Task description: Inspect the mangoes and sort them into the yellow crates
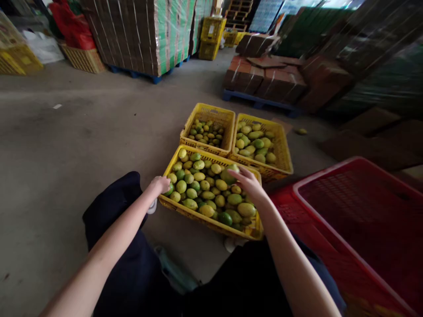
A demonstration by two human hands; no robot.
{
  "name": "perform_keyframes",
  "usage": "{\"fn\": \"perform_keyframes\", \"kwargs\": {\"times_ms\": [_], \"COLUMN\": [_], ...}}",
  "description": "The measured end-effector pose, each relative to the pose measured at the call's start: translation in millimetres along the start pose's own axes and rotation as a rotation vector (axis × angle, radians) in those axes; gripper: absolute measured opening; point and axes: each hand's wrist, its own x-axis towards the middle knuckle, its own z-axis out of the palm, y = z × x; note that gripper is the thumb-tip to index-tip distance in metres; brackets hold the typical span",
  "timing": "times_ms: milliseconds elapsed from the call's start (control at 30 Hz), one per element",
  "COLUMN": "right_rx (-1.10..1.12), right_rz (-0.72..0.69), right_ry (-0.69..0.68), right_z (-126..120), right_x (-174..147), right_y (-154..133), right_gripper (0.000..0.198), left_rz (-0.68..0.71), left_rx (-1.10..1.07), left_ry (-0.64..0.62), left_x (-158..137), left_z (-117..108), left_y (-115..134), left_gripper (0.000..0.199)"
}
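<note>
In front of me stands a yellow plastic crate full of lemons, some yellow and some green. My left hand is closed on the crate's left rim, beside a green lemon. Over the right half of the crate, my right hand has its thumb and fingers around a large greenish lemon. The palm side of that hand is partly hidden. Behind this crate are a yellow crate of smaller green and yellow fruit and another yellow crate with larger lemons.
A red crate stands close on my right. Cartons on a blue pallet are beyond the crates, and one lemon lies on the floor. A tall wrapped stack stands at the back left.
</note>
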Motion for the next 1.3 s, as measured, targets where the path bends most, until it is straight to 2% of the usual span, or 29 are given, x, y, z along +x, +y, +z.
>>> {"fn": "perform_keyframes", "kwargs": {"times_ms": [100,167,267,367,500,600,667,733,833,900,1000,1100,1200,1300], "right_rx": [0.55,0.707,0.805,0.907,0.952,0.928,0.911,0.9,0.886,0.872,0.846,0.859,0.922,0.986], "right_rz": [0.008,0.1,0.243,0.293,0.27,0.201,0.146,0.099,0.06,0.023,-0.041,-0.081,-0.166,-0.246], "right_ry": [0.049,0.084,0.135,0.104,0.044,0.008,-0.001,0.008,0.011,0.03,0.04,-0.022,-0.019,-0.002], "right_z": [-23,-29,-26,-18,-16,-23,-27,-28,-23,-17,-8,-4,-6,-8], "right_x": [-27,-40,-50,-54,-62,-67,-69,-71,-74,-77,-82,-85,-83,-79], "right_y": [-18,-20,-18,-19,-20,-18,-17,-17,-20,-22,-26,-31,-36,-39], "right_gripper": [0.03,0.025,0.021,0.018,0.015,0.018,0.019,0.02,0.024,0.025,0.023,0.024,0.023,0.024], "left_rz": [-0.022,-0.032,-0.037,-0.048,-0.093,-0.072,0.013,0.176,0.439,0.562,0.68,0.779,0.866,0.899], "left_rx": [0.125,0.195,0.278,0.332,0.363,0.277,0.033,-0.35,-0.877,-1.074,-1.112,-0.953,-0.79,-0.795], "left_ry": [-0.011,-0.006,0.019,0.068,0.149,0.288,0.409,0.451,0.3,0.215,0.237,0.383,0.57,0.617], "left_x": [5,7,7,5,2,-5,-12,-22,-35,-40,-45,-50,-54,-53], "left_z": [9,15,22,27,24,4,-16,-36,-52,-53,-48,-44,-43,-41], "left_y": [8,12,18,22,34,52,67,83,106,121,139,148,150,148], "left_gripper": [0.03,0.041,0.061,0.067,0.069,0.067,0.064,0.063,0.067,0.07,0.07,0.064,0.059,0.061]}}
